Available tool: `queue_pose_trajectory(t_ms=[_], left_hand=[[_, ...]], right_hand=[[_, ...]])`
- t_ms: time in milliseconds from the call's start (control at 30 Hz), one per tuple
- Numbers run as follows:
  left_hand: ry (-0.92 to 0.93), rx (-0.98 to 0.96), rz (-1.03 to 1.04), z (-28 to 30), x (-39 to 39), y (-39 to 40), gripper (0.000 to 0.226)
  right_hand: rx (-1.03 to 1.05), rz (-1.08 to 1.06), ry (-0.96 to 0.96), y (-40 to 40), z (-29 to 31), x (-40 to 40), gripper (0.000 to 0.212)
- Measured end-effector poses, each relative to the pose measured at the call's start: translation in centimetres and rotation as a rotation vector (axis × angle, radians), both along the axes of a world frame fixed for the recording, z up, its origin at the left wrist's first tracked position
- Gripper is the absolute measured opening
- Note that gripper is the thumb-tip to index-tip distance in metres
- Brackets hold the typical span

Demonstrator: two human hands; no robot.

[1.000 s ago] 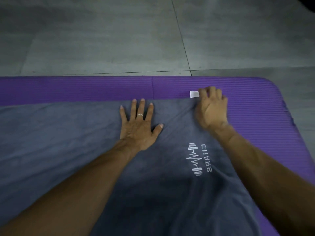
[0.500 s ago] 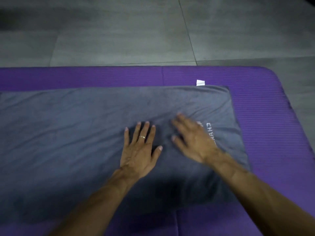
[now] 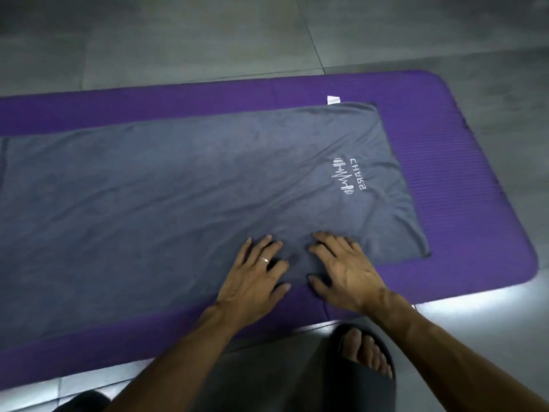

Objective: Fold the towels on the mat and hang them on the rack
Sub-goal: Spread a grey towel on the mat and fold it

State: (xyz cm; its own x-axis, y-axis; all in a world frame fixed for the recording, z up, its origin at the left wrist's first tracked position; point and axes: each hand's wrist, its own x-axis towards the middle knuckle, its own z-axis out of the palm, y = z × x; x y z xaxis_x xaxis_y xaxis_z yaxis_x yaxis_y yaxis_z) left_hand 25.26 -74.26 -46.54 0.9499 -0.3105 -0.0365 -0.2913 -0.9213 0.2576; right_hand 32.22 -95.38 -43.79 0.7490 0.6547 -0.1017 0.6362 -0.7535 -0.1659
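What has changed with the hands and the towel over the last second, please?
Both hands slid back from the towel's far edge to its near edge. The right hand let go of the corner by the tag and now lies flat, like the left hand. The towel stays spread on the mat.

Grey tiled floor [image 3: 193,40] carries a purple mat [image 3: 463,179]; a grey towel [image 3: 178,188] lies flat on it.

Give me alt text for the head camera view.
Both hands, the left hand and right hand, press flat on a grey towel spread over a purple mat on a tiled floor.
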Motion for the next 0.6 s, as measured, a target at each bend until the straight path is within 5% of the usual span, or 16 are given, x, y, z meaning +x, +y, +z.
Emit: queue_pose_trajectory(t_ms=[167, 300, 433, 533, 600], left_hand=[[-0.004, -0.023, -0.020, 0.2, 0.6, -1.3, 0.027], [0.013, -0.099, -0.057, 0.5, 0.6, -1.7, 0.032], [0.035, -0.097, -0.024, 1.6, 3.5, -3.5, 0.051], [0.113, -0.036, -0.068, 2.3, 6.4, -6.0, 0.059], [0.168, 0.014, -0.092, 2.2, 8.1, -7.8, 0.063]], right_hand=[[-0.016, 0.020, -0.103, -0.7, -1.3, -0.4, 0.020], [0.042, -0.049, -0.105, -1.2, -0.2, -0.5, 0.019], [0.190, -0.594, -0.142, -4.2, 0.9, 1.8, 0.035], [0.059, -1.046, 0.006, -7.4, 1.8, 3.5, 0.038], [0.001, -1.151, 0.133, -9.3, 1.9, 4.6, 0.039]])
